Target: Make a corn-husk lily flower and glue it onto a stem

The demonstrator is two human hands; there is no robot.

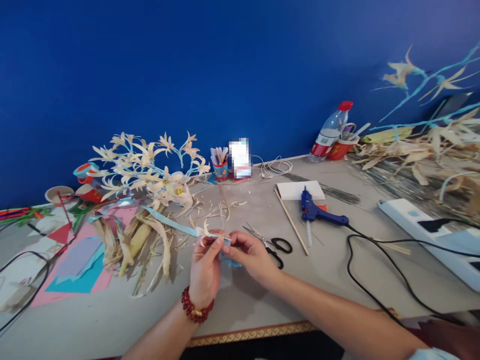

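pale curling-petalled flower [204,233], long flat light-blue strip [170,222]

Glue gun [315,213]: body is showing smooth blue plastic;
Glue stick [309,233], at the front of the glue gun: is looking translucent;
Wooden stick [291,222], left of the glue gun: is presenting pale, bare, matt wood;
Scissors [267,243], farther left of the glue gun: blades are looking like metal, handles like black plastic;
Pale-blue strip [176,226], well left of the glue gun: is appearing papery and matt;
Husks [137,241], far left of the glue gun: are showing dry, rough, fibrous surfaces;
Paper sheets [77,280], farthest left of the glue gun: are looking matt;
Bottle [328,136], behind the glue gun: is gleaming in clear, glossy plastic;
Power strip [420,231], right of the glue gun: is displaying smooth white plastic
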